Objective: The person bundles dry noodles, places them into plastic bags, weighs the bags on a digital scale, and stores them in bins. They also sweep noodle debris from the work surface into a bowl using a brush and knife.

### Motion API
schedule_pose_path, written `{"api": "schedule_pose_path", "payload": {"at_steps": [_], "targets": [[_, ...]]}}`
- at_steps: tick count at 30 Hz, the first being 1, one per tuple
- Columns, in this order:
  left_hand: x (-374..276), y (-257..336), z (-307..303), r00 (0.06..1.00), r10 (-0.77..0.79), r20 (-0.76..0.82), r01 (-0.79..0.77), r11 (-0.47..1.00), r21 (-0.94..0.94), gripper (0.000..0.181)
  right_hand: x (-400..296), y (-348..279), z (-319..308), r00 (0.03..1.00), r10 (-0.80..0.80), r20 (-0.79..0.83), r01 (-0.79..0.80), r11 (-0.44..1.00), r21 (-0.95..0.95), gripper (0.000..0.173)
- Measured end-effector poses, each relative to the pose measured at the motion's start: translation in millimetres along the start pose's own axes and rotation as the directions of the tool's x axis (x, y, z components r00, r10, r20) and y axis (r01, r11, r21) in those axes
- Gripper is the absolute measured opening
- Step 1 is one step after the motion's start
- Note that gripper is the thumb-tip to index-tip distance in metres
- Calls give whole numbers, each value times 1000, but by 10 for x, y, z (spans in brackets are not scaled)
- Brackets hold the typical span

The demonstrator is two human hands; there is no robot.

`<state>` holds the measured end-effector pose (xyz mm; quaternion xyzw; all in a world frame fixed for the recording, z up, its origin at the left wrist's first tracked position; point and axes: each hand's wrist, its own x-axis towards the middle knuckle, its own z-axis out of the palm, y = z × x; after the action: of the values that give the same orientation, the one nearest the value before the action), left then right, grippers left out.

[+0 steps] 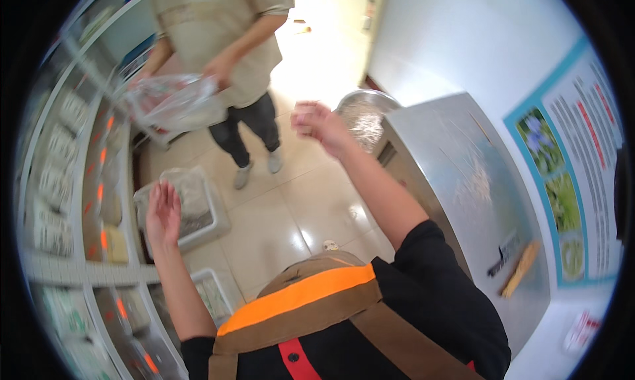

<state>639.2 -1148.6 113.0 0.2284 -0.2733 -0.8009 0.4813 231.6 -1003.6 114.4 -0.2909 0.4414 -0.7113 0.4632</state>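
My left hand [163,215] is raised palm up with nothing in it, above a white plastic tub [218,216] on the floor that holds a clear bag of material. My right hand [322,129], blurred, is held out ahead with its fingers loosely bent, and I see nothing in it. Beyond it stands a round metal basin [364,96] of pale, chopped dry material [367,127], partly hidden by the hand and the table. A co-worker [223,37] facing me holds a clear plastic bag [176,102] in both hands.
At the right, a metal-topped table [446,137] carries pale scraps [478,181], a wooden-handled brush [521,268] and a dark-handled tool [502,256]. Shelves [79,181] with bagged goods line the left. Another white tub [221,285] stands near my feet. A poster [570,171] hangs on the wall.
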Motion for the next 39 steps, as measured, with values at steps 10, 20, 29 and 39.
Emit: {"api": "schedule_pose_path", "payload": {"at_steps": [10, 20, 29, 39], "targets": [[-932, -2120, -973, 680, -703, -208, 730, 675, 106, 11, -3937, 1521, -1625, 551, 237, -800, -595, 784, -178, 22], [-1209, -3122, 28, 665, -734, -138, 678, 516, 524, 13, -6367, 951, -3041, -116, -383, -916, -552, 792, -262, 27], [-2531, -4668, 1968, 600, -800, 2, 416, 315, 853, 12, -7463, -455, -4804, -397, -595, -699, -835, 551, 5, 71], [-4021, -7270, 3763, 34, -882, 470, -491, 395, 777, 40, -8053, -300, -5060, -161, -124, -979, -269, 960, -77, 56]]}}
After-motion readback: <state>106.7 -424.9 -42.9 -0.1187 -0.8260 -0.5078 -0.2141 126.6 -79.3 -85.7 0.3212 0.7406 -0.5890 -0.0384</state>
